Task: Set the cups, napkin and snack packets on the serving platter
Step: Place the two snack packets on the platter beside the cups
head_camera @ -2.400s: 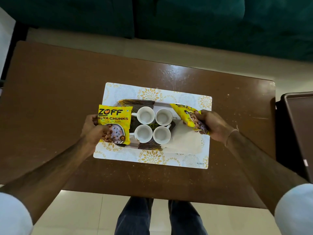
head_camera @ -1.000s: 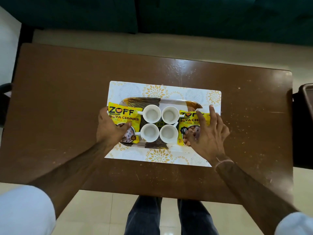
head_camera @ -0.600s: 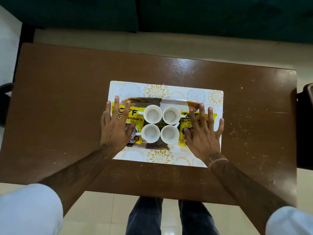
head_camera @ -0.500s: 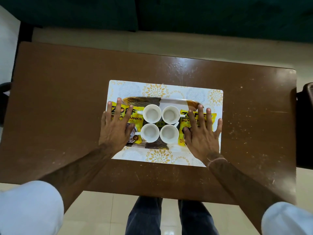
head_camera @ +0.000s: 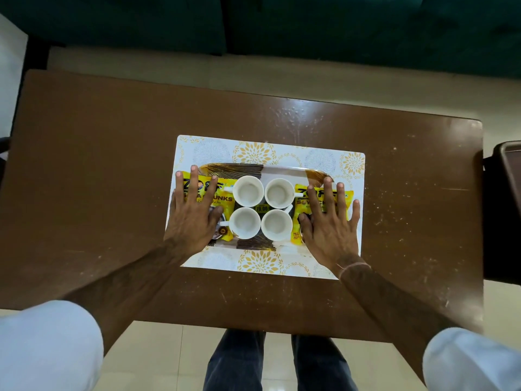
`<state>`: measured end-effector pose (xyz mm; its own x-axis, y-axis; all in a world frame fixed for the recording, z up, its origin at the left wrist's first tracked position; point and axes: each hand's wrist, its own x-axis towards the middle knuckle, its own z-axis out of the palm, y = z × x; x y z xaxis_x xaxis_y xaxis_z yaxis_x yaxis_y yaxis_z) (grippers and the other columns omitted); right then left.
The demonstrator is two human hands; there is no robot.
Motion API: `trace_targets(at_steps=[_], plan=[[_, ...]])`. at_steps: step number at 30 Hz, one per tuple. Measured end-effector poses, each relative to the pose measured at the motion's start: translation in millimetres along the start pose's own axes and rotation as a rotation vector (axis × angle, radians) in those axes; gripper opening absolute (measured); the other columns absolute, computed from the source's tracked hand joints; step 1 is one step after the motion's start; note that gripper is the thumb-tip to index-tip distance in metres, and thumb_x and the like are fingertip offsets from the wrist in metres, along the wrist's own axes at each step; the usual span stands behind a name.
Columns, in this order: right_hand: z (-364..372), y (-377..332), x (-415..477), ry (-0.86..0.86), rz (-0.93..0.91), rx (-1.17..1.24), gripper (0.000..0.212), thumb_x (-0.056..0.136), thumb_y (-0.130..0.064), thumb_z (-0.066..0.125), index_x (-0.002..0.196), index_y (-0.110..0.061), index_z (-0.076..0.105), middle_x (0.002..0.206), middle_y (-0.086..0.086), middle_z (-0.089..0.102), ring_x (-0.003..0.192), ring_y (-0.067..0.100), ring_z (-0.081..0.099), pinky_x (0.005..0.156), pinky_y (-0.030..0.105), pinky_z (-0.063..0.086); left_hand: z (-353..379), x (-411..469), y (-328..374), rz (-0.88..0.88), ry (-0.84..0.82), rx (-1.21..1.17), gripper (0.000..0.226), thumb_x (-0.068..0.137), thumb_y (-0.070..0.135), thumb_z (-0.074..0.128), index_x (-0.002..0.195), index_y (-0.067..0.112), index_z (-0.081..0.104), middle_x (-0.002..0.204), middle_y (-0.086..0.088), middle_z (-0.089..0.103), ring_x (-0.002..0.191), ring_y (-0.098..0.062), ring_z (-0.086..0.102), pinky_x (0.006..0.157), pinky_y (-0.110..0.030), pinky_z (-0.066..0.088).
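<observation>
A serving platter (head_camera: 284, 172) with a dark-and-gold pattern lies on a white floral placemat (head_camera: 253, 152). Several white cups (head_camera: 248, 191) stand in a tight square at its middle. A yellow soya-chunks packet (head_camera: 225, 196) lies flat on the platter's left end, and a second yellow packet (head_camera: 301, 200) lies on its right end. My left hand (head_camera: 194, 215) rests flat on the left packet with fingers spread. My right hand (head_camera: 328, 224) lies flat on the right packet, fingers apart. The napkin is hidden under the right packet and hand.
The placemat sits mid-way on a brown table (head_camera: 98, 179). A dark tray-like object (head_camera: 507, 176) pokes in at the right edge. A green sofa (head_camera: 310, 29) stands beyond the table. My legs (head_camera: 279, 362) show below the near table edge.
Both packets were held up at the platter's ends, then laid down on it. My hands let go and flattened onto the packets, fingers spread.
</observation>
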<state>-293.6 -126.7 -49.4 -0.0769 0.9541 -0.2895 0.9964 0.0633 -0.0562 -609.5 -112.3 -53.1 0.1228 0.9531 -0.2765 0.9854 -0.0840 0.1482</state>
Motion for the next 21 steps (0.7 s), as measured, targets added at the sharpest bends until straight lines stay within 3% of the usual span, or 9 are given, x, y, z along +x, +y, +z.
trace_targets(at_steps=[8, 12, 16, 18, 21], plan=[[-14, -3, -1, -0.043, -0.003, 0.062, 0.065, 0.101, -0.056, 0.023, 0.159, -0.029, 0.012, 0.169, 0.005, -0.001, 0.155, 0.029, -0.006, 0.117, 0.064, 0.005, -9, -3, 5, -0.08, 0.007, -0.077, 0.067, 0.097, 0.05, 0.035, 0.157, 0.023, 0.02, 0.166, -0.014, 0.003, 0.151, -0.038, -0.004, 0.114, -0.059, 0.02], [-29, -9, -5, 0.016, -0.033, 0.16, 0.057, 0.099, -0.044, 0.039, 0.152, -0.026, 0.03, 0.164, 0.003, 0.02, 0.153, 0.028, 0.01, 0.114, 0.059, 0.015, -20, -10, 14, -0.136, 0.092, -0.189, 0.059, 0.096, 0.04, 0.042, 0.151, 0.021, 0.032, 0.164, -0.01, 0.017, 0.151, -0.032, 0.009, 0.113, -0.055, 0.021], [-48, -14, -4, 0.142, -0.153, 0.258, 0.047, 0.079, -0.02, 0.056, 0.126, -0.024, 0.056, 0.129, 0.005, 0.052, 0.118, 0.033, 0.049, 0.095, 0.05, 0.032, -29, -22, 19, -0.105, 0.184, -0.26, 0.043, 0.074, 0.025, 0.06, 0.118, 0.024, 0.057, 0.139, -0.001, 0.046, 0.126, -0.029, 0.037, 0.095, -0.046, 0.03], [-52, -18, -5, 0.141, -0.291, 0.236, 0.052, 0.069, -0.011, 0.061, 0.119, -0.025, 0.062, 0.116, 0.005, 0.059, 0.105, 0.033, 0.054, 0.088, 0.048, 0.036, -30, -27, 20, -0.021, 0.156, -0.245, 0.044, 0.062, 0.022, 0.063, 0.105, 0.027, 0.059, 0.118, 0.005, 0.052, 0.111, -0.027, 0.045, 0.083, -0.037, 0.027], [-51, -24, -9, 0.062, -0.388, 0.127, 0.052, 0.065, -0.011, 0.074, 0.114, -0.028, 0.066, 0.115, 0.003, 0.062, 0.104, 0.033, 0.055, 0.083, 0.048, 0.038, -26, -34, 24, 0.074, 0.109, -0.215, 0.042, 0.058, 0.018, 0.066, 0.099, 0.027, 0.061, 0.105, 0.007, 0.055, 0.101, -0.025, 0.048, 0.078, -0.036, 0.028]])
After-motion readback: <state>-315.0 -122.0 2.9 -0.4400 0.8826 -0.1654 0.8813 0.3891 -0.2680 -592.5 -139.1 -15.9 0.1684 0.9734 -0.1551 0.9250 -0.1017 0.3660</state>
